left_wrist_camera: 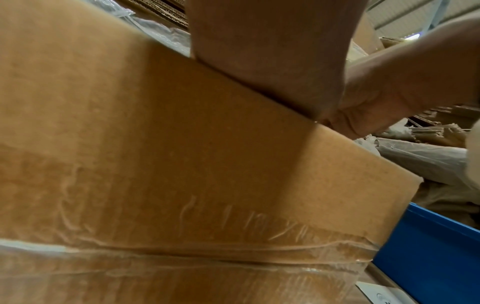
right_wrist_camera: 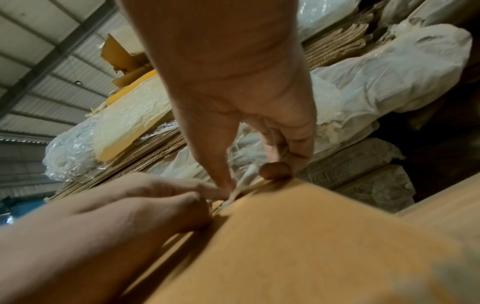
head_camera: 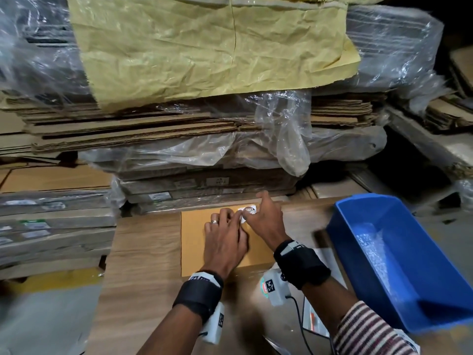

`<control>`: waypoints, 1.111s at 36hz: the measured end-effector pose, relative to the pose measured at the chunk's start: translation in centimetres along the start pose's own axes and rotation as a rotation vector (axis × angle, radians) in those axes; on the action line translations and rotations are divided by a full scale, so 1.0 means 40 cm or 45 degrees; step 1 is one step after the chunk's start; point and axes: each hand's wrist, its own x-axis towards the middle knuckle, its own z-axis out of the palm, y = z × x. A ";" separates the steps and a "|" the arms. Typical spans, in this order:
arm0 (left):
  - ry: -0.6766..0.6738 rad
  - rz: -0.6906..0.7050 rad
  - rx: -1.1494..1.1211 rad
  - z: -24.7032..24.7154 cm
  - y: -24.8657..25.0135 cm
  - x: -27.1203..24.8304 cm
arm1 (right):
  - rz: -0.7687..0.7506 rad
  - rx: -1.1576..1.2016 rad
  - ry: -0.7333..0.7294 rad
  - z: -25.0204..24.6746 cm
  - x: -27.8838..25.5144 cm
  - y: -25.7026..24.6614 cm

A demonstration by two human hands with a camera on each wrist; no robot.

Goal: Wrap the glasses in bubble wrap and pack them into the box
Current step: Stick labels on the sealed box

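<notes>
Both hands are working on the flat, taped brown cardboard box point(head_camera: 194, 239): the right hand point(head_camera: 263, 219) is pinching a round white fragile sticker point(head_camera: 247, 212) at the box's far edge, while the left hand point(head_camera: 226, 239) is pressing flat-fingered just beside the sticker.

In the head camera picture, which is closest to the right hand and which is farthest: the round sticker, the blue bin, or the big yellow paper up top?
From the right hand:
1. Sticker, under its fingers on the box.
2. Blue bin, on the table to the right.
3. Yellow paper, high on the cardboard stacks behind.

One box point(head_camera: 194, 242), one round sticker point(head_camera: 247, 211), one blue bin point(head_camera: 399, 254), two hands
</notes>
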 end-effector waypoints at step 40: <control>-0.041 -0.038 0.060 -0.013 0.012 -0.008 | -0.430 -0.469 -0.003 0.036 -0.161 0.090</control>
